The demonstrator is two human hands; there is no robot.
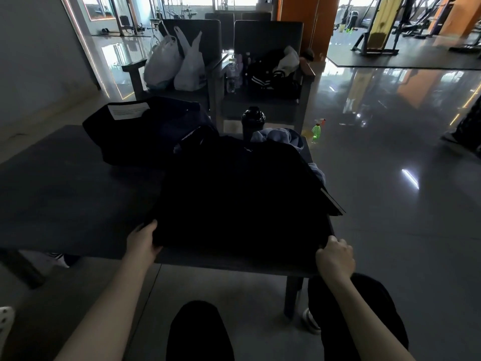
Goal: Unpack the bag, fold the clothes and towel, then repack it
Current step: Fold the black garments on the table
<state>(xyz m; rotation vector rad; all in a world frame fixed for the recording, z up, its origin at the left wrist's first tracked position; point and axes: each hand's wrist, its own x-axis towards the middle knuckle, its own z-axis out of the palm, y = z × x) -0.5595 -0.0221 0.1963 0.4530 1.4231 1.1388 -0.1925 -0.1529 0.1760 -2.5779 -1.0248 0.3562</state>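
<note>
Bag [135, 134] contents hidden; L hand [143, 239], R hand [335, 256] grip black garment [234, 199]

Both hands — left hand [142, 239], right hand [335, 256] — pinch the black garment's [239, 196] near corners on the table [65, 183].

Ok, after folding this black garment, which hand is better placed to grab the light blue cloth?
Probably the right hand. The light blue cloth lies at the far right of the table, on that hand's side; the left hand would have to cross the black garment. Both grip its near corners.
</note>
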